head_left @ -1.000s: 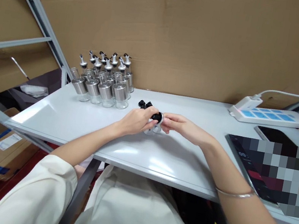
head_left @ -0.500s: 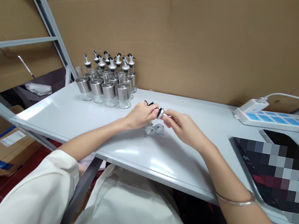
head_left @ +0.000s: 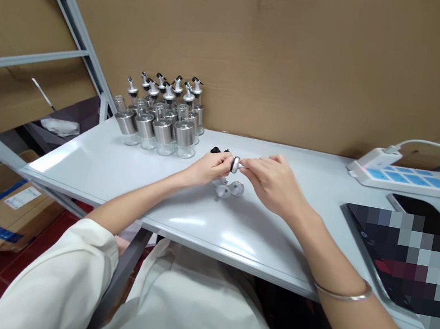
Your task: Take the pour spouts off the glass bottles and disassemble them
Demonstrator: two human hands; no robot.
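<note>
My left hand (head_left: pixel 211 168) and my right hand (head_left: pixel 274 182) meet over the middle of the table, closed on a silver and black pourer spout (head_left: pixel 236 164). The left fingers wrap its black end, while the right fingers pinch the narrow end, mostly hidden by them. Below and behind the left hand lie more silver spout pieces (head_left: pixel 236 189), and black parts (head_left: pixel 215 150) show just past its knuckles. At the back left stand several glass bottles with steel sleeves (head_left: pixel 165 131); the front ones have open necks, and those behind carry pourer spouts (head_left: pixel 168 93).
A white power strip (head_left: pixel 413 179) with a plugged-in charger (head_left: pixel 381 157) lies at the back right. A phone (head_left: pixel 412 205) and a dark, partly pixelated flat device (head_left: pixel 364 241) are nearer. Cardboard (head_left: pixel 306 60) walls the back; a metal rack (head_left: pixel 30 54) borders the left.
My right hand has turned around the spout's narrow end, with its knuckles rolled higher. The left hand keeps hold in about the same place. The whole view has shifted slightly.
</note>
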